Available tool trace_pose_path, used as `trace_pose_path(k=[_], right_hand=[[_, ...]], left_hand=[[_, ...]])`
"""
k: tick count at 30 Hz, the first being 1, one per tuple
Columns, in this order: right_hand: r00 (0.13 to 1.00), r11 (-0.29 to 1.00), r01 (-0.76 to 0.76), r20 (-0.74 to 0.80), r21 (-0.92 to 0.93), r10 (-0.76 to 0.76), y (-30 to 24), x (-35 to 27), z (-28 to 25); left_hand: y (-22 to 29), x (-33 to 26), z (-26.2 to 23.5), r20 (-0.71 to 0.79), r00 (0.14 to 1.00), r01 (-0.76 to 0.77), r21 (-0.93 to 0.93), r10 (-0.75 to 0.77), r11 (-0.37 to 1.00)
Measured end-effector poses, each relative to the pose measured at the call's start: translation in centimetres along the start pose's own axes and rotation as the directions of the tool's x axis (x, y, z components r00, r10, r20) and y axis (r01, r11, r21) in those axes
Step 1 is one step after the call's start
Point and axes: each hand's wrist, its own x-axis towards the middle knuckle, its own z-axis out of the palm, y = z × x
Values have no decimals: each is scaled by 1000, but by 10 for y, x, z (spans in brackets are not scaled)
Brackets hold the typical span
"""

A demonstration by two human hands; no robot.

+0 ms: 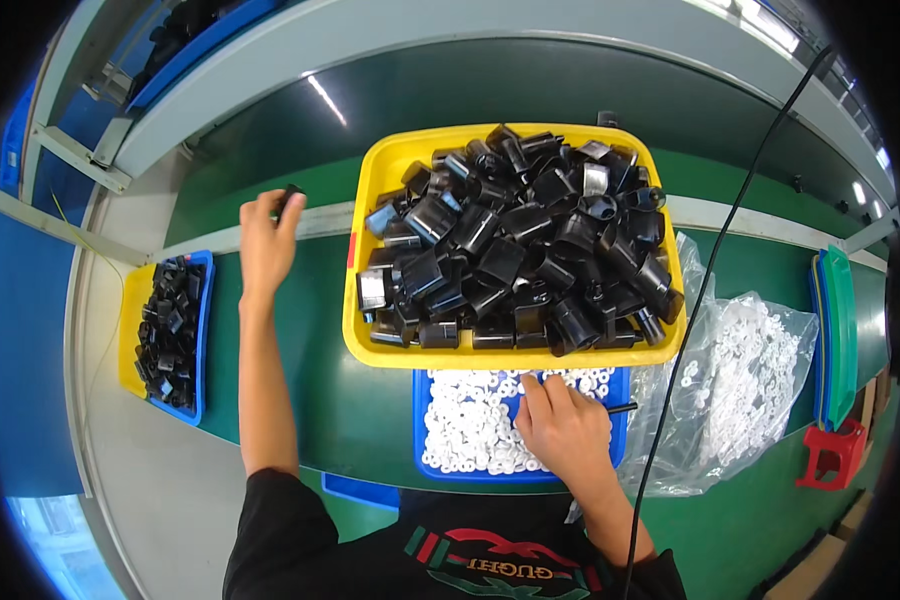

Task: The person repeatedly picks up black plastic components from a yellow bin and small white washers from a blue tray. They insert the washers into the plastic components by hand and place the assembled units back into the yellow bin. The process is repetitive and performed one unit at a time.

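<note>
My left hand (266,242) is raised left of the large yellow tray, its fingertips pinching a small black plastic part (291,193). Black plastic housings (500,250) are heaped in that yellow tray (515,357). Just below it lies a blue tray (422,455) with many small white rings (480,425), its far edge hidden by the yellow one. My right hand (567,428) is over the right half of the blue tray, fingers curled. A thin black rod (622,408) sticks out from its right side. Whether a ring is between the fingertips, I cannot make out.
A clear plastic bag (750,380) of white rings lies to the right. Beyond it stand stacked green and blue trays (838,335) and a red stool (832,455). Blue and yellow bins (202,330) of black parts stand left. A black cable (715,245) hangs across the right side.
</note>
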Motion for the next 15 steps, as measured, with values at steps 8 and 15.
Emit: trace_pose_path(k=[8,15], right_hand=[[995,998,43,-91,41,-40,6,1,3],[997,996,28,-76,86,-21,5,-2,0]], left_hand=[[10,68,78,147,973,-206,215,177,955],[18,116,110,196,972,-151,96,130,984]])
